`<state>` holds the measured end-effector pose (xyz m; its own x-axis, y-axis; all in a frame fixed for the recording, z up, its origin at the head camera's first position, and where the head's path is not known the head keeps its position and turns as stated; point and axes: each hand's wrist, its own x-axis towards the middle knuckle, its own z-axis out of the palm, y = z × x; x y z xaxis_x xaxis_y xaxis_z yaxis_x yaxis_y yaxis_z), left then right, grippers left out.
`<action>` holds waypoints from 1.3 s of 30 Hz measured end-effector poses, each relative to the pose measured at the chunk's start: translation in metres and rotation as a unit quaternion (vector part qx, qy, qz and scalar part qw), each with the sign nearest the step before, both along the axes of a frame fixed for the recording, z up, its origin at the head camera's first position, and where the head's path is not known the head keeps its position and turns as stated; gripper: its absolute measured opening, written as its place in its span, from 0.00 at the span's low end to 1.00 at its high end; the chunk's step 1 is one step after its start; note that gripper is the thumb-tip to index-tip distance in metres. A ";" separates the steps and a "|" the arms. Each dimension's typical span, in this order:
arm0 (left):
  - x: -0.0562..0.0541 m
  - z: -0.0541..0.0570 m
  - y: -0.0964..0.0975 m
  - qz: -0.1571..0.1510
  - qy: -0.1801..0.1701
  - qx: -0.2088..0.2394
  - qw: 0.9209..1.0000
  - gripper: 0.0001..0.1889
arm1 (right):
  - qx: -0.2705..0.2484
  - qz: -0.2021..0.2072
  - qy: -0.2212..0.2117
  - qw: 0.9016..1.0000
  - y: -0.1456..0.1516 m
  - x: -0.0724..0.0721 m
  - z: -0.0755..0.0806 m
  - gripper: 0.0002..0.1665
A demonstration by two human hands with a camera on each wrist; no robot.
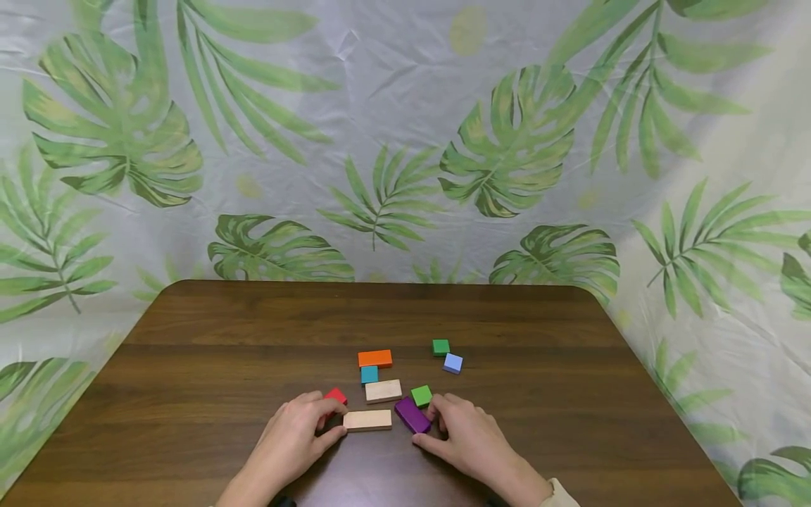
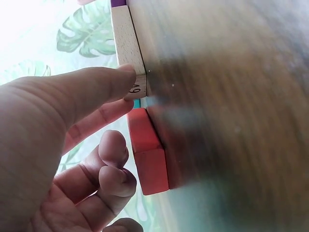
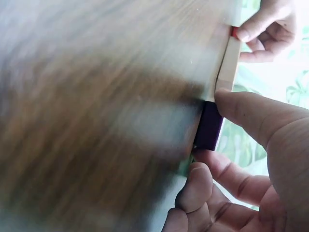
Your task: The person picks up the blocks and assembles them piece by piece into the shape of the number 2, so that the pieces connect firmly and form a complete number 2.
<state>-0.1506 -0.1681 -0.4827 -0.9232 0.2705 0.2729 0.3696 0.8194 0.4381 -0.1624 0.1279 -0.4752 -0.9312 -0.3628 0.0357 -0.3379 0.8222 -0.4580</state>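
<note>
Your left hand (image 1: 293, 428) angled inward, thumb and forefinger pinching the nearer pale block (image 1: 369, 420), your right hand (image 1: 469, 436) mirrored, likewise gripping the purple block (image 1: 412, 415)

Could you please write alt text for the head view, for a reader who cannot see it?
A person's left hand pinches one end of a pale block while the right hand holds a purple block on a dark wooden table. Nearby lie a red block, an orange block and other small blocks; a leaf-patterned cloth hangs behind.
</note>
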 end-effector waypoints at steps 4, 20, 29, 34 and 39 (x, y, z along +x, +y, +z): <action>0.000 0.000 0.000 0.002 -0.004 0.004 1.000 0.11 | -0.002 0.001 -0.001 1.000 0.004 -0.001 0.001 0.18; 0.001 0.002 0.001 0.009 -0.026 0.014 1.000 0.10 | -0.007 0.017 0.003 1.000 0.011 -0.003 0.005 0.12; 0.003 0.003 0.002 0.008 -0.031 0.024 0.999 0.10 | -0.011 0.035 0.003 0.999 0.011 -0.004 0.006 0.13; 0.005 0.003 0.002 0.002 -0.033 0.031 0.999 0.09 | -0.012 0.040 -0.004 0.999 0.011 -0.005 0.007 0.14; 0.006 0.003 0.001 -0.003 -0.036 0.034 0.999 0.09 | -0.014 0.046 -0.009 0.999 0.011 -0.005 0.008 0.14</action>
